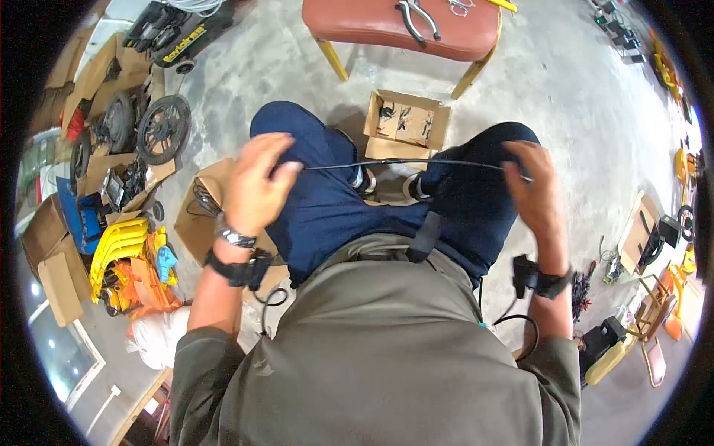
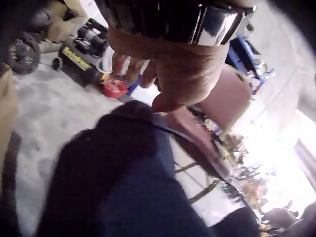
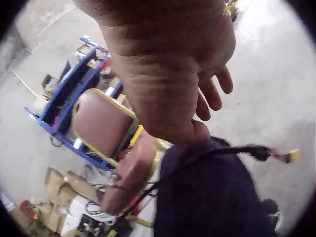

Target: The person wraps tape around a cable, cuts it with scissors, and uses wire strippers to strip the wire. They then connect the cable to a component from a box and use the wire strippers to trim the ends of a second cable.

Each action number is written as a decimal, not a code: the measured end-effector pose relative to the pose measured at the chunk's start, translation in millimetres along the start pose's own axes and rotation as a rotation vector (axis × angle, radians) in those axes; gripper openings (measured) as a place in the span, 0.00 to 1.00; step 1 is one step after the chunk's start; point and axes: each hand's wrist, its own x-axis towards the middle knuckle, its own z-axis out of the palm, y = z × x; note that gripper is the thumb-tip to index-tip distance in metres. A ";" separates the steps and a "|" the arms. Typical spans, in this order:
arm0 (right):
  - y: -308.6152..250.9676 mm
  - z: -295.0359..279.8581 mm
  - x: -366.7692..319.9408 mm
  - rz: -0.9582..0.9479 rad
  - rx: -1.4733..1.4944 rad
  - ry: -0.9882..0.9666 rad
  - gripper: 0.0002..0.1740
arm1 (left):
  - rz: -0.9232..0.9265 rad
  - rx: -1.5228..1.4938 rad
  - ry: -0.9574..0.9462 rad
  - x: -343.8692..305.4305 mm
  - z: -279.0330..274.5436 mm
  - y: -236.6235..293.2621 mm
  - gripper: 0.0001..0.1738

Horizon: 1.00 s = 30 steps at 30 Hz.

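A thin dark cable [image 1: 416, 161] runs across from one thigh to the other. In the right wrist view the cable [image 3: 217, 152] ends in a yellow connector [image 3: 295, 155]. My left hand [image 1: 260, 182] is over the left thigh beside one cable end, its thumb and fingers apart; the left wrist view shows this hand [image 2: 182, 74] just above the cable [image 2: 182, 136]. Over the right thigh, my right hand [image 1: 537, 189] has relaxed fingers near the other end. Its thumb [image 3: 197, 132] is close to the cable; whether it touches cannot be told.
A cardboard box [image 1: 405, 141] with small dark parts sits on the floor beyond the feet. Pliers [image 1: 418, 21] lie on a red-brown seat [image 1: 335, 22]. Left are wheels [image 1: 162, 130], cartons and yellow parts [image 1: 119, 241]; more cartons and chairs stand right.
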 end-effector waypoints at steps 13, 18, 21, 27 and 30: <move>-63.3 103.9 20.8 -0.367 0.079 -0.279 0.08 | 0.153 -0.059 -0.269 26.6 88.4 64.6 0.09; -63.4 109.3 14.0 -0.341 0.097 -0.262 0.07 | 0.124 -0.094 -0.231 16.2 94.6 59.4 0.07; -63.9 109.5 15.6 -0.357 0.050 -0.299 0.07 | 0.157 -0.107 -0.193 14.0 98.9 56.6 0.12; -80.6 107.3 18.3 -0.300 0.159 -0.348 0.07 | 0.072 -0.063 -0.290 11.7 95.0 58.8 0.14; -82.0 106.8 20.8 -0.305 0.176 -0.419 0.07 | 0.060 -0.080 -0.300 11.1 92.8 58.3 0.13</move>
